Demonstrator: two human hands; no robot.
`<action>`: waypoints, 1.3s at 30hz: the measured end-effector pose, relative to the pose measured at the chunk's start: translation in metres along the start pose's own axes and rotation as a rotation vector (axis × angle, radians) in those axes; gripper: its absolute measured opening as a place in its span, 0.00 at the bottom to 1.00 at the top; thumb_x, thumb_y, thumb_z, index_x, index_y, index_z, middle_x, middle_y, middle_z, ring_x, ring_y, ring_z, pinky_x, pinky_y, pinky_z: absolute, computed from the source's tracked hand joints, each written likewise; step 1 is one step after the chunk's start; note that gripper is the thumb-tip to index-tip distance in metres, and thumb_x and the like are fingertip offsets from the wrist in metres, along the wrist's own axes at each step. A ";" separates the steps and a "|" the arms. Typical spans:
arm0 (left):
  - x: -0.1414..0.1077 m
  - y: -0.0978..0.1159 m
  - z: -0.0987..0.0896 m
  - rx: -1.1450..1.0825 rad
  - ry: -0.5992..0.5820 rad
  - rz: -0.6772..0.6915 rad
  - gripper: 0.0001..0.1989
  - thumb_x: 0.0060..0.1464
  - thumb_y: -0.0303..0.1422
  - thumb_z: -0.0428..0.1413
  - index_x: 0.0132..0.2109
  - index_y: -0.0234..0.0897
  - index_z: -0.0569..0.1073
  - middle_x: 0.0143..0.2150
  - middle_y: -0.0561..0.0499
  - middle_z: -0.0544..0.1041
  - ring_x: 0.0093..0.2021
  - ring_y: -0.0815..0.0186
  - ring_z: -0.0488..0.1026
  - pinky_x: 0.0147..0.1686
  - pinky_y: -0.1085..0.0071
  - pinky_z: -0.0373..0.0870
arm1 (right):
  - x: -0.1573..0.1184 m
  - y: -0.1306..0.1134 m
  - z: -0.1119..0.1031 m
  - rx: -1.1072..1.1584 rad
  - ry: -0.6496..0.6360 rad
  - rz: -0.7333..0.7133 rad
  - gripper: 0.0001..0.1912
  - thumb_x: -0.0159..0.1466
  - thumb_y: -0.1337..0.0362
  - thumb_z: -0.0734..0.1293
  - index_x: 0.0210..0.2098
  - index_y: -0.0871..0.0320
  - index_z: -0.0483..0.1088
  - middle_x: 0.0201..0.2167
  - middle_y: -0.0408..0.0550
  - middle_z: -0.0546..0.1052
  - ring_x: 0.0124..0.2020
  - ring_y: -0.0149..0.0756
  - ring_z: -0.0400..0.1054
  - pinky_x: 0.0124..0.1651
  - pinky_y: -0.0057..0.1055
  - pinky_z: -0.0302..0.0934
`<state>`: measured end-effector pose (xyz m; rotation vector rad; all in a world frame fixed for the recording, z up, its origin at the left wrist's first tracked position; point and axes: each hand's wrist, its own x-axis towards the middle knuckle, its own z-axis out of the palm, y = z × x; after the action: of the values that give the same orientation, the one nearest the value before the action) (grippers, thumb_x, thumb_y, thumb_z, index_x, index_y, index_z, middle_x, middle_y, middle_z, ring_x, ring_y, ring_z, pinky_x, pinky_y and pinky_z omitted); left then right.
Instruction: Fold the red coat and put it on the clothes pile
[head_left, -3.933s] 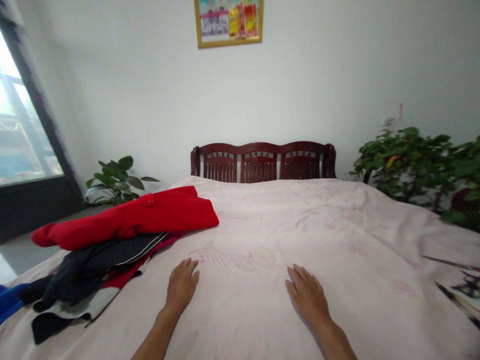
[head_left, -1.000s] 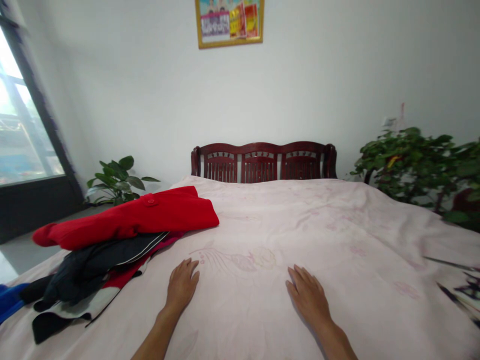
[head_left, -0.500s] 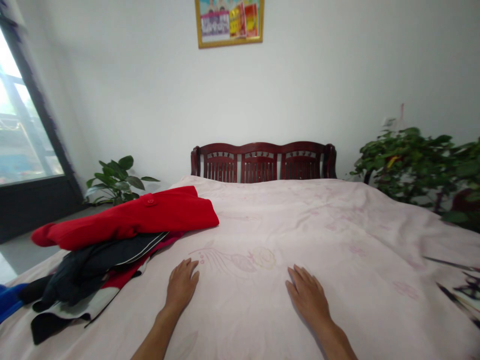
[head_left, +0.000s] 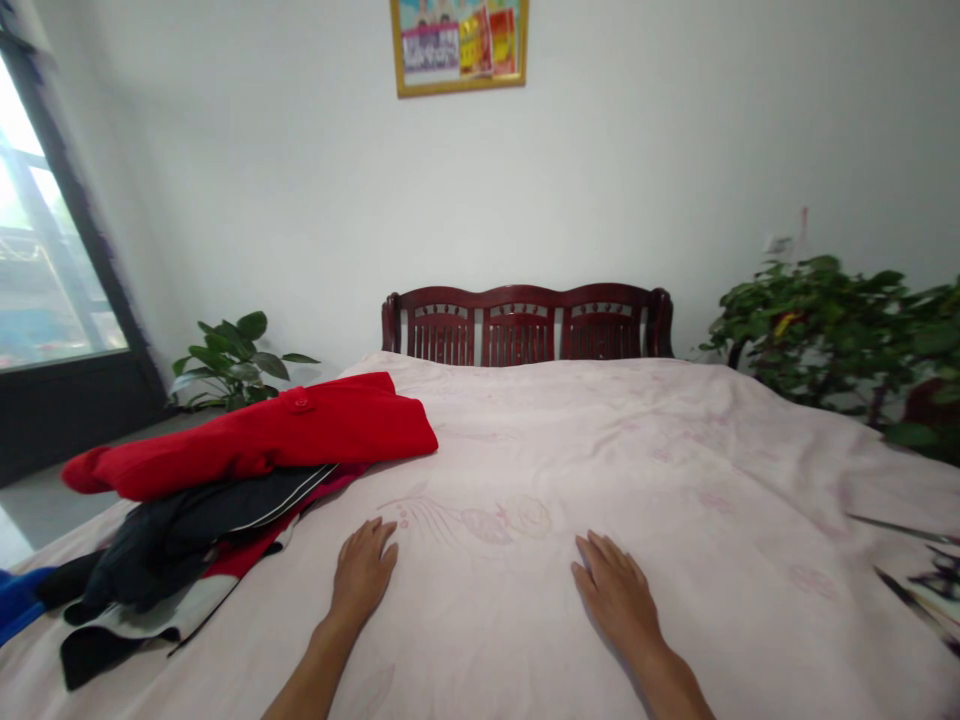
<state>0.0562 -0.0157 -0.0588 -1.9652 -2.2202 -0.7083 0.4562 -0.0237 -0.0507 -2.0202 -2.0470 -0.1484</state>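
Note:
My left hand lies flat, palm down, on a pale pink flowered sheet, with nothing in it. To the right, my right hand rests on the same sheet, palm down and likewise holding nothing. A printed rose pattern shows on the cloth between and just beyond the two hands. Left of my left hand is a pile of clothes: a folded red garment with a button on top, and a dark garment with white piping under it. Red, white, black and blue cloth shows lower in the pile.
A dark red wooden bench back stands against the wall behind the sheet. Leafy plants are at the right, and another plant at the left. Thin dark pointed items, not clearly identifiable, lie at the right edge.

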 end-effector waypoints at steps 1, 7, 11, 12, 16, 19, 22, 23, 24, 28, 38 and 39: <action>0.000 0.000 0.000 0.002 0.001 0.002 0.20 0.62 0.33 0.49 0.58 0.40 0.73 0.63 0.46 0.72 0.65 0.57 0.64 0.65 0.59 0.56 | 0.000 0.000 0.001 -0.002 0.002 0.001 0.27 0.69 0.58 0.53 0.63 0.58 0.66 0.66 0.52 0.65 0.68 0.46 0.55 0.69 0.48 0.46; 0.001 0.001 -0.002 0.008 -0.015 0.003 0.20 0.62 0.32 0.49 0.58 0.39 0.74 0.63 0.45 0.71 0.65 0.56 0.64 0.65 0.58 0.56 | 0.000 -0.001 -0.001 0.005 0.003 0.005 0.26 0.69 0.58 0.54 0.63 0.57 0.66 0.66 0.51 0.65 0.68 0.46 0.55 0.69 0.48 0.47; 0.001 0.000 -0.001 0.000 -0.006 0.017 0.20 0.62 0.32 0.49 0.59 0.38 0.74 0.63 0.43 0.71 0.65 0.56 0.64 0.65 0.57 0.57 | -0.001 -0.002 -0.004 0.006 -0.005 0.005 0.26 0.69 0.58 0.54 0.63 0.57 0.66 0.66 0.52 0.65 0.68 0.46 0.55 0.69 0.48 0.47; 0.001 0.000 0.000 0.000 -0.007 0.017 0.20 0.63 0.32 0.49 0.59 0.38 0.73 0.63 0.43 0.71 0.65 0.56 0.64 0.65 0.57 0.57 | -0.001 -0.002 -0.004 0.004 -0.007 0.007 0.26 0.69 0.58 0.54 0.63 0.58 0.66 0.66 0.52 0.65 0.68 0.47 0.55 0.69 0.48 0.47; 0.001 0.000 -0.001 0.005 -0.011 0.006 0.20 0.63 0.32 0.49 0.59 0.39 0.73 0.63 0.45 0.71 0.65 0.57 0.64 0.65 0.58 0.57 | 0.000 -0.001 -0.003 -0.004 0.001 0.007 0.26 0.69 0.59 0.54 0.63 0.57 0.66 0.66 0.52 0.65 0.68 0.47 0.56 0.69 0.48 0.48; 0.001 0.001 -0.002 0.000 -0.019 -0.003 0.20 0.62 0.32 0.49 0.59 0.39 0.73 0.63 0.44 0.71 0.65 0.56 0.64 0.65 0.57 0.56 | 0.000 -0.001 -0.002 -0.008 0.005 0.000 0.26 0.69 0.59 0.54 0.63 0.57 0.66 0.66 0.52 0.65 0.68 0.47 0.56 0.69 0.48 0.48; 0.001 0.001 -0.002 -0.002 -0.029 -0.007 0.20 0.62 0.32 0.49 0.59 0.39 0.73 0.63 0.44 0.71 0.65 0.56 0.64 0.65 0.57 0.56 | -0.001 -0.001 -0.003 -0.013 -0.008 -0.001 0.26 0.69 0.59 0.53 0.63 0.57 0.66 0.66 0.52 0.65 0.68 0.47 0.56 0.69 0.48 0.47; 0.001 0.001 -0.002 -0.001 -0.027 -0.005 0.20 0.62 0.32 0.49 0.59 0.39 0.73 0.63 0.44 0.71 0.65 0.56 0.64 0.65 0.57 0.56 | -0.001 -0.001 -0.003 -0.015 -0.012 0.001 0.26 0.69 0.59 0.53 0.63 0.57 0.66 0.67 0.51 0.65 0.68 0.46 0.55 0.69 0.48 0.47; 0.001 0.000 -0.001 -0.001 -0.022 0.000 0.20 0.62 0.32 0.49 0.59 0.39 0.73 0.63 0.44 0.71 0.65 0.56 0.64 0.65 0.58 0.56 | -0.001 -0.001 -0.003 -0.016 -0.015 0.003 0.27 0.69 0.59 0.53 0.63 0.57 0.66 0.67 0.51 0.64 0.68 0.46 0.55 0.69 0.48 0.47; 0.001 0.000 0.000 0.004 -0.001 0.009 0.20 0.62 0.32 0.49 0.58 0.39 0.74 0.63 0.45 0.72 0.65 0.57 0.64 0.65 0.59 0.56 | -0.001 -0.002 -0.004 -0.020 -0.022 0.005 0.27 0.70 0.58 0.53 0.64 0.57 0.65 0.67 0.51 0.64 0.68 0.46 0.55 0.69 0.48 0.46; 0.000 0.000 -0.001 0.010 -0.006 0.008 0.20 0.62 0.33 0.49 0.59 0.39 0.73 0.63 0.45 0.72 0.65 0.56 0.64 0.65 0.58 0.57 | -0.001 -0.003 -0.006 0.010 -0.008 0.012 0.26 0.69 0.58 0.54 0.63 0.57 0.67 0.66 0.52 0.65 0.68 0.47 0.55 0.69 0.48 0.47; 0.000 -0.001 -0.001 0.012 -0.008 0.007 0.20 0.62 0.33 0.49 0.59 0.39 0.74 0.63 0.45 0.72 0.65 0.56 0.64 0.65 0.58 0.57 | -0.001 -0.003 -0.005 0.010 -0.003 0.014 0.26 0.69 0.58 0.54 0.63 0.57 0.67 0.66 0.52 0.65 0.68 0.47 0.56 0.69 0.48 0.47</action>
<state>0.0554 -0.0156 -0.0581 -1.9728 -2.2149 -0.6858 0.4542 -0.0256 -0.0461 -2.0289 -2.0313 -0.1317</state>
